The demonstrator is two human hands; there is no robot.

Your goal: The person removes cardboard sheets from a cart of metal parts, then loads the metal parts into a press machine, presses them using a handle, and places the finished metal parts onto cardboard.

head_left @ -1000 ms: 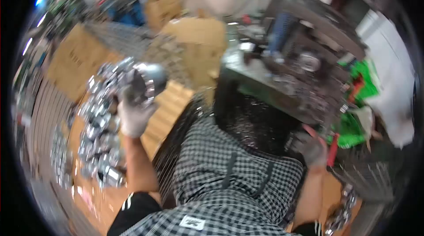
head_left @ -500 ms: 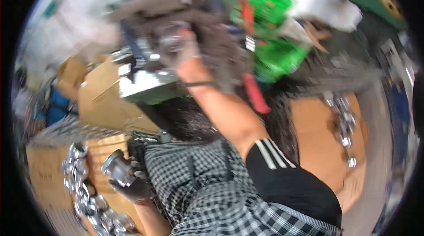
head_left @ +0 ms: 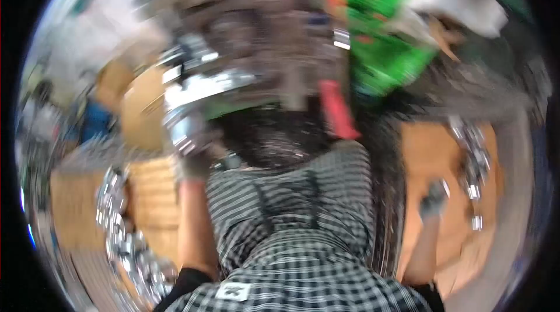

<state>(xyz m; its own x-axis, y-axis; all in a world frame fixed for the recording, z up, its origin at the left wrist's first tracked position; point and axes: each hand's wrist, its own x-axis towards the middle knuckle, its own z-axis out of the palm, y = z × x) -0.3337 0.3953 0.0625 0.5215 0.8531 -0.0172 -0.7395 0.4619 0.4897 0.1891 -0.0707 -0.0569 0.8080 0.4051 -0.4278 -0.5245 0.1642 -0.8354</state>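
Blurred by motion, my left hand (head_left: 195,160) is raised in front of the machine's near left corner, closed round a shiny metal cup-shaped part (head_left: 188,131). Over the cardboard on the right, my right hand (head_left: 433,202) is closed on a metal part (head_left: 444,188), of which a bright rim shows. Several similar metal parts (head_left: 473,166) lie in a line beyond that hand. On the left, a heap of shiny metal parts (head_left: 125,242) rests on cardboard (head_left: 154,207).
A dark, greasy machine (head_left: 268,37) stands ahead, with a red handle (head_left: 337,110) at its front. Dark metal shavings (head_left: 262,137) lie below it. Green bags (head_left: 388,55) are at the upper right, and a cardboard box (head_left: 143,107) is at the left.
My right hand has left the machine and moved right, over the cardboard, with a metal part. My left hand has risen toward the machine with its metal part. The view has shifted.
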